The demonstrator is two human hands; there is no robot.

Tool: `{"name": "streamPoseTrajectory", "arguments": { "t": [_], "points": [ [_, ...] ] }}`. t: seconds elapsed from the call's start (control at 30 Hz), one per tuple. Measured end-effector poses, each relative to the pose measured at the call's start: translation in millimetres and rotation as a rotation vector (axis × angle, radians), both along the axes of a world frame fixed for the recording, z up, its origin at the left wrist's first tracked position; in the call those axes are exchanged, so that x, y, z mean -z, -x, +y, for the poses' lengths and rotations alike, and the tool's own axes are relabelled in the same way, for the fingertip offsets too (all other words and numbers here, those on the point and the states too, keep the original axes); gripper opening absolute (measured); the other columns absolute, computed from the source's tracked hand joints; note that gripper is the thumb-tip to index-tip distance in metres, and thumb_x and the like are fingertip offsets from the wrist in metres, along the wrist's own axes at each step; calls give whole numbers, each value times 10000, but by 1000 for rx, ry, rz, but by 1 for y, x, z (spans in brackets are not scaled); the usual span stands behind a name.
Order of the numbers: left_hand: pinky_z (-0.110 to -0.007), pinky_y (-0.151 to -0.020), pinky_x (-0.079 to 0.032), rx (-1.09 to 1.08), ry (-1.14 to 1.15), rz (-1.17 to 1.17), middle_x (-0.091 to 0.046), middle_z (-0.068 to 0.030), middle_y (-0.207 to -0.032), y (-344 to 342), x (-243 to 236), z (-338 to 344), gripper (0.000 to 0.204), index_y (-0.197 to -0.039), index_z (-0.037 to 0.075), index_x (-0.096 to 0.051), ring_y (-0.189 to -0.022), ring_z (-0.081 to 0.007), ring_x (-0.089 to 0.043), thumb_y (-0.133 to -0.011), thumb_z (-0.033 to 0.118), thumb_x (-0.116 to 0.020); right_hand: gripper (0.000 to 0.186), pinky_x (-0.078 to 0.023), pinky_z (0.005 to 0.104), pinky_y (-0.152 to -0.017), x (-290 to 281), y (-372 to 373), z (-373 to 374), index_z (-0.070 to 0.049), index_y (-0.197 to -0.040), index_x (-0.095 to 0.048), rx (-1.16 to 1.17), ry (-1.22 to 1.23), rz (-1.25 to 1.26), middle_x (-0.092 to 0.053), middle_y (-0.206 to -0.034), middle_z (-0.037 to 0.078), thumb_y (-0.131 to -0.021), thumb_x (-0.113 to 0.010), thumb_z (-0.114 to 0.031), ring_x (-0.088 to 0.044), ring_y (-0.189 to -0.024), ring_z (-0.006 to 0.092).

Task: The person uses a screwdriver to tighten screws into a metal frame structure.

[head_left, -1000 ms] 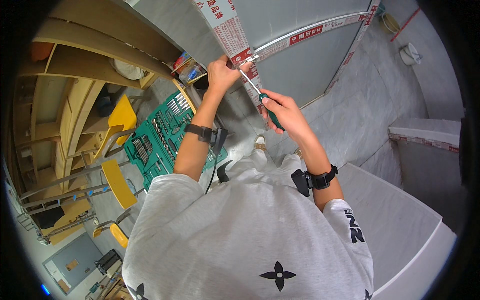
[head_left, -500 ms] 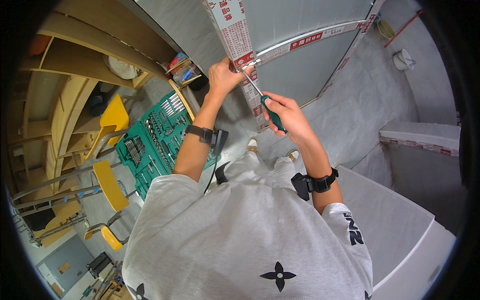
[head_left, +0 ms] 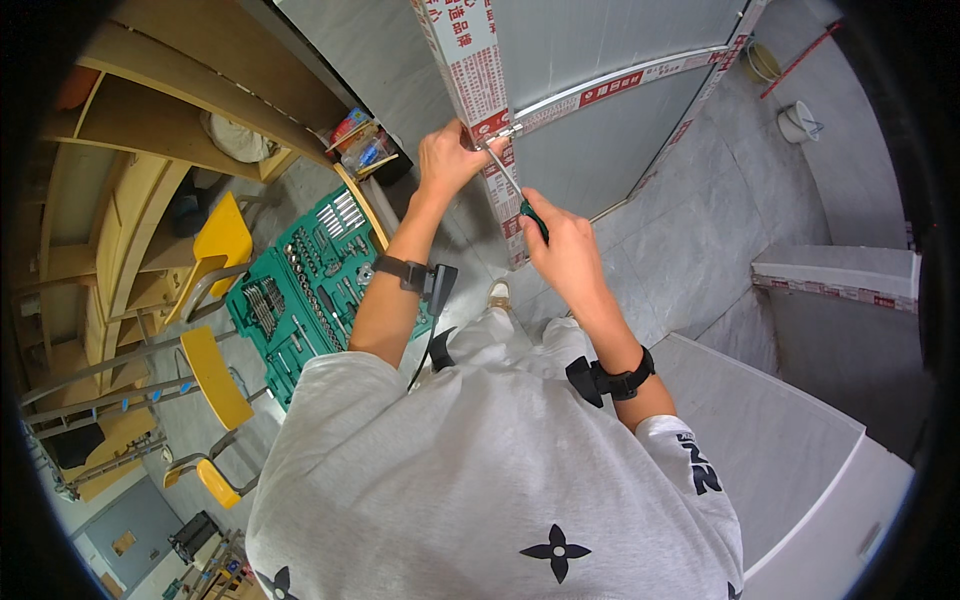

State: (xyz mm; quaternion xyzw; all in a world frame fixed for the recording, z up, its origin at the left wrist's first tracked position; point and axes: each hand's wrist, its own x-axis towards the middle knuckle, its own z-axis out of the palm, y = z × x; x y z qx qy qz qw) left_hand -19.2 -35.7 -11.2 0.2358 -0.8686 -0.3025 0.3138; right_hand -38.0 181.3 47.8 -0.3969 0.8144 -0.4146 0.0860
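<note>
Left hand (head_left: pixel 449 160) at frame edge (head_left: pixel 480 85), right hand (head_left: pixel 565 250) around screwdriver (head_left: pixel 530 211), floor (head_left: pixel 690 220) rightward.

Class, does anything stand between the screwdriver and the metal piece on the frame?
Nothing visible blocks the screwdriver, which points from the right hand toward the metal piece. The left hand is beside its tip; contact is too small to tell.

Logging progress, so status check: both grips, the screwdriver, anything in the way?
Right grip closed on screwdriver. Left grip at frame, near metal fitting. Screwdriver tip beside left hand, contact unclear. Nothing seen blocking it.
</note>
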Motion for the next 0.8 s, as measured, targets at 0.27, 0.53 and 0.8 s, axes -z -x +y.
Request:
{"name": "streamPoseTrajectory", "arguments": {
  "t": [0.27, 0.53, 0.8],
  "points": [
    [-356, -621, -532, 59, 20, 49, -697, -148, -745, -2, 0, 0, 469, -949, 9, -692, -644, -267, -683, -710, 396, -806, 311, -464, 338, -490, -16, 16, 4, -2, -1123, -638, 20, 191, -1439, -613, -680, 127, -876, -610, -190, -584, -543, 153],
    [-365, -627, -535, 62, -18, 25, -695, -154, -752, 0, 6, -1, 471, -951, 5, -683, -667, -285, -691, -711, 390, -809, 277, -365, 262, -364, 0, 7, 1, 34, -1066, -637, -2, 13, -362, -613, -719, 66, -917, -576, -192, -535, -497, 113],
    [-367, -625, -534, 48, -35, 13, -691, -157, -744, -1, 9, -1, 485, -948, -2, -678, -662, -287, -688, -718, 407, -802, 264, -357, 250, -361, -16, 18, 6, 5, -1103, -640, -41, 157, -1233, -598, -718, 31, -926, -561, -174, -502, -493, 83]
  ]
}}
